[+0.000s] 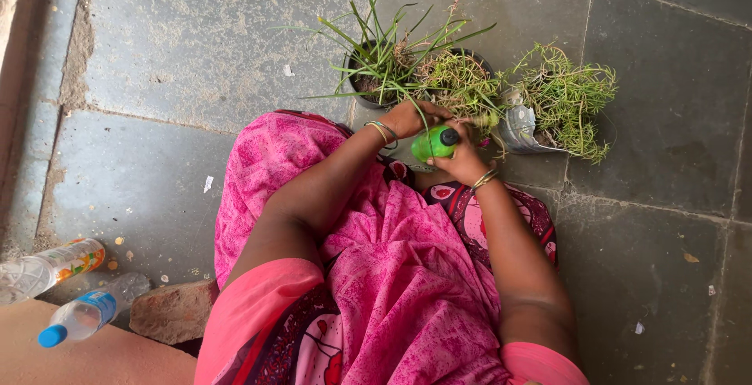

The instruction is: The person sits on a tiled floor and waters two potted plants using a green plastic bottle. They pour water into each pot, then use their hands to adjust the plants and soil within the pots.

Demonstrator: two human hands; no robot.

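Observation:
A small green bottle [433, 143] with a dark cap is held in front of me over my pink-clad knees. My right hand [464, 159] is wrapped around its body. My left hand [413, 117] rests at its top end, beside the stems of a potted plant; I cannot tell whether it grips the bottle. Just beyond the hands stand three plants: a dark pot with long grass-like leaves [374, 64], a bushy fine-leaved plant [462, 81], and another bushy plant in a crumpled silver container [520, 128].
The floor is grey stone slabs with scattered bits of litter. At the lower left lie two clear plastic bottles [88, 313], one with a blue cap, and a brick-like stone [174, 310] beside a low reddish ledge.

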